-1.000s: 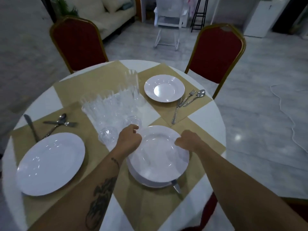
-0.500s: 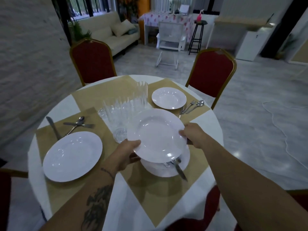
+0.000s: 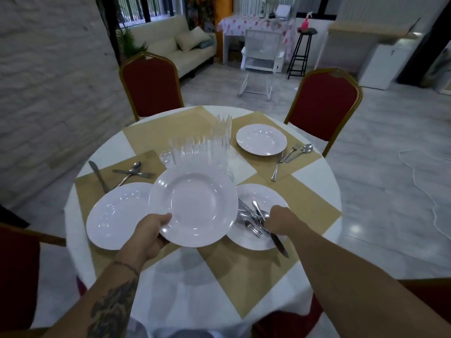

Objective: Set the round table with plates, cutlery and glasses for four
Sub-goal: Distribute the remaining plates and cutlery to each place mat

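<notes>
My left hand [image 3: 153,234] grips the near rim of a white plate [image 3: 194,206] held above the round table [image 3: 317,181]. My right hand [image 3: 278,219] closes on a pile of cutlery [image 3: 251,217] lying on another white plate [image 3: 253,237] on the near mat; a knife [image 3: 279,245] sticks out toward me. A plate [image 3: 114,215] sits on the left mat with a knife [image 3: 97,175], spoon and fork [image 3: 133,170] beyond it. The far right mat holds a plate [image 3: 261,140] and cutlery [image 3: 291,156]. Clear glasses [image 3: 200,147] cluster at the centre.
Red chairs with gold frames stand at the far left [image 3: 151,86], far right [image 3: 324,106], near left [image 3: 17,276] and under me. The far left mat [image 3: 166,130] is bare. A white cable [image 3: 427,191] lies on the floor at right.
The lifted plate has shifted left, now held by my left hand alone. My right hand let go of it and dropped onto the cutlery on the plate beneath.
</notes>
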`<state>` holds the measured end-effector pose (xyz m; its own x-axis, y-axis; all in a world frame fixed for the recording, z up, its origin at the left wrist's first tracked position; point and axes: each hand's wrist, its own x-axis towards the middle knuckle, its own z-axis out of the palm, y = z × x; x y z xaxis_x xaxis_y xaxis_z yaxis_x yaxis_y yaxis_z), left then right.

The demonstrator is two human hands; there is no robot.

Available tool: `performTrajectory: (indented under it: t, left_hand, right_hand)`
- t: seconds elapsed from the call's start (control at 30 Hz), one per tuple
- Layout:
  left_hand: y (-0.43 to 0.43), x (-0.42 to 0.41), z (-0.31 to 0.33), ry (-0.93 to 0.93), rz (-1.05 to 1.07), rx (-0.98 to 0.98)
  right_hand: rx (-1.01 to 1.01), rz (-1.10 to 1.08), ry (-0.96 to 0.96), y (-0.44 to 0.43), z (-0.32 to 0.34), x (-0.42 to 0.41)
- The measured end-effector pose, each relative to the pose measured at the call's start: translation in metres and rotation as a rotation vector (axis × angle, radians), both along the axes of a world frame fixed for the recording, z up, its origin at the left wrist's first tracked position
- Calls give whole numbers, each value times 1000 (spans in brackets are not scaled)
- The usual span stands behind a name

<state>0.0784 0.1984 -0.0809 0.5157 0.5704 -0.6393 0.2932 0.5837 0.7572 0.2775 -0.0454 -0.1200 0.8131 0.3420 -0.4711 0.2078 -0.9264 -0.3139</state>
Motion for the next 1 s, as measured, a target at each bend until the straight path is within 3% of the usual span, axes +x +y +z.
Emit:
performTrajectory:
  t: [0.2, 0.37, 0.6, 1.0]
  left_hand:
    - [9, -18, -21, 100, 13, -26]
    - [12, -28, -30, 206, -38, -4]
    - [7, -29, -26, 217, -64, -10]
    - [6, -42, -18, 245, -39, 43]
  right_hand:
    - [-78, 13, -188, 6, -23, -13]
    - [-23, -72, -71, 12, -23, -2]
    - [176, -177, -6, 29, -15, 17]
    - [159, -17, -102, 61, -41, 15]
